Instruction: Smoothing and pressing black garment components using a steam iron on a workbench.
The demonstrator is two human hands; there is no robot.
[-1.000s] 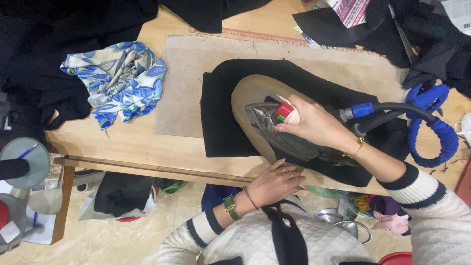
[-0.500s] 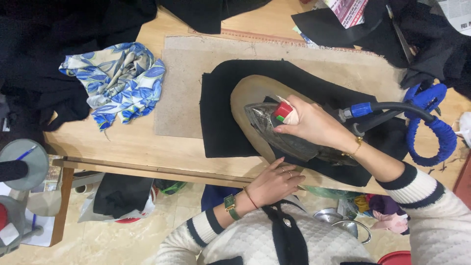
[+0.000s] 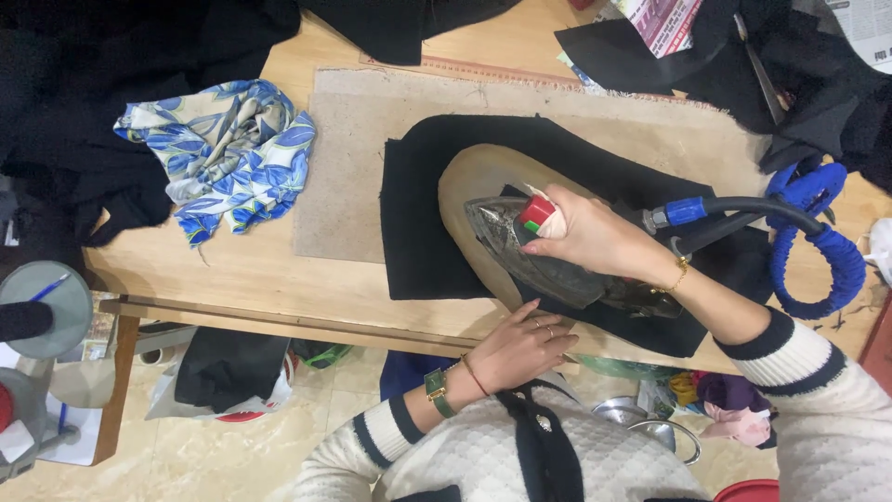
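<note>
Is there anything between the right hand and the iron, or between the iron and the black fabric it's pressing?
Nothing visible. The right hand grips the iron directly, and the iron sits on the black fabric over the tan pressing form. The left hand rests at the table edge, beside the iron, not under it.

Iron [image 3: 557, 265] under right hand [image 3: 595, 237]: dark grey metal, red-green knob. Beneath it: tan pad [image 3: 474, 181], black cloth [image 3: 418, 223]. Behind grip: blue hose [image 3: 818, 242]. Far left of grip: blue-cream leaf-pattern scarf [image 3: 223, 149].

Printed red-and-white paper package [image 3: 662, 20] and newsprint sheet [image 3: 869, 28] along the table's far edge
</note>
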